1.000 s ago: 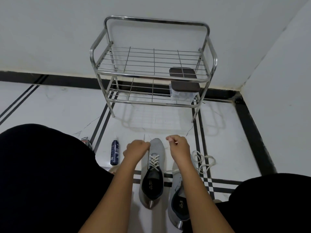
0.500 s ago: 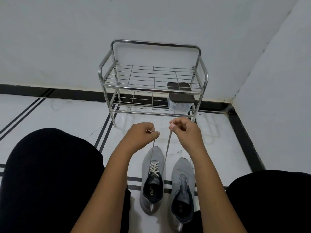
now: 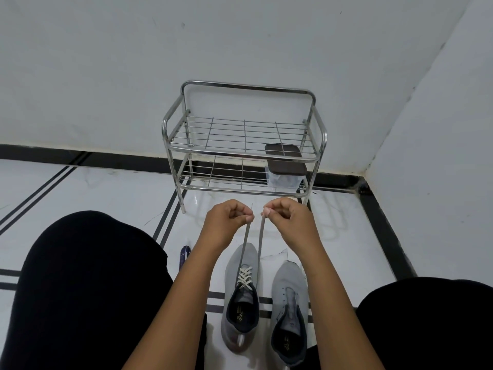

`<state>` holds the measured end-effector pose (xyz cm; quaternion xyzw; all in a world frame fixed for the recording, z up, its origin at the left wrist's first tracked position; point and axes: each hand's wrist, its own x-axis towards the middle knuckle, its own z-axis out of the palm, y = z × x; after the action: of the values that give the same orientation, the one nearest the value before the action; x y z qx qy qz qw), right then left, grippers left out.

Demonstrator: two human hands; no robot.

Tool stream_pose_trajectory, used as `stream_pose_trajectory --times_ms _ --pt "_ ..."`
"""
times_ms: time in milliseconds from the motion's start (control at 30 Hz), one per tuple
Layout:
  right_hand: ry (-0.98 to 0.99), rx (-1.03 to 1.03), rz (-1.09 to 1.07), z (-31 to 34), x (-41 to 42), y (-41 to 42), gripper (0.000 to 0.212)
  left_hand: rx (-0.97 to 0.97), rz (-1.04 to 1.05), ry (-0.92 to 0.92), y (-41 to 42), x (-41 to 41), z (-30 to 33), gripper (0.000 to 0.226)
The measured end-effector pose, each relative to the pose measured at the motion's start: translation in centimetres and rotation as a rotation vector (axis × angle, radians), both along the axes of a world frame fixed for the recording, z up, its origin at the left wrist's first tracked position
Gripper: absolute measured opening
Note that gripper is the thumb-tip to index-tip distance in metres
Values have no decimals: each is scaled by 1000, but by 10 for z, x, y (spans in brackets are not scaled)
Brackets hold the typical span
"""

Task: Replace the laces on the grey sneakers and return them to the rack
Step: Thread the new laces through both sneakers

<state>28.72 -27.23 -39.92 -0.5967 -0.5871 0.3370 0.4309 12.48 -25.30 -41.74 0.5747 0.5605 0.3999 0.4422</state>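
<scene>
Two grey sneakers stand side by side on the white floor between my knees. The left sneaker (image 3: 240,297) has a white lace (image 3: 244,280) crossed through its eyelets. Both lace ends run taut upward from it. My left hand (image 3: 229,221) pinches one end and my right hand (image 3: 289,218) pinches the other, both held above the shoe's toe. The right sneaker (image 3: 289,308) has no lace in it. The metal shoe rack (image 3: 242,153) stands against the wall just beyond my hands.
A dark-lidded clear container (image 3: 285,169) sits on the rack's lower shelf at the right. A blue spray can (image 3: 184,256) lies on the floor beside my left knee (image 3: 88,284). My right knee (image 3: 426,324) is at the lower right. Walls meet in a corner at the right.
Both hands have risen from the left sneaker's toe, pulling the two lace ends up and taut. My view has tilted upward, and the loose lace on the floor at the right is out of sight.
</scene>
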Motion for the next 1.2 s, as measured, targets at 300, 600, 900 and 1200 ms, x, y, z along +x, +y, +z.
stream_pose_trajectory --times_ms 300,600,900,1200 --pt "-18 1 -20 0 -4 0 5 -12 52 -159 -5 2 3 31" --pt "-20 0 -4 0 -9 -1 5 14 26 -168 -5 5 1 33" --pt "-54 46 -10 -5 -11 2 6 16 34 -171 -6 5 0 31" --pt "118 -314 -323 -73 4 6 12 -178 199 247 -5 -7 -68 27"
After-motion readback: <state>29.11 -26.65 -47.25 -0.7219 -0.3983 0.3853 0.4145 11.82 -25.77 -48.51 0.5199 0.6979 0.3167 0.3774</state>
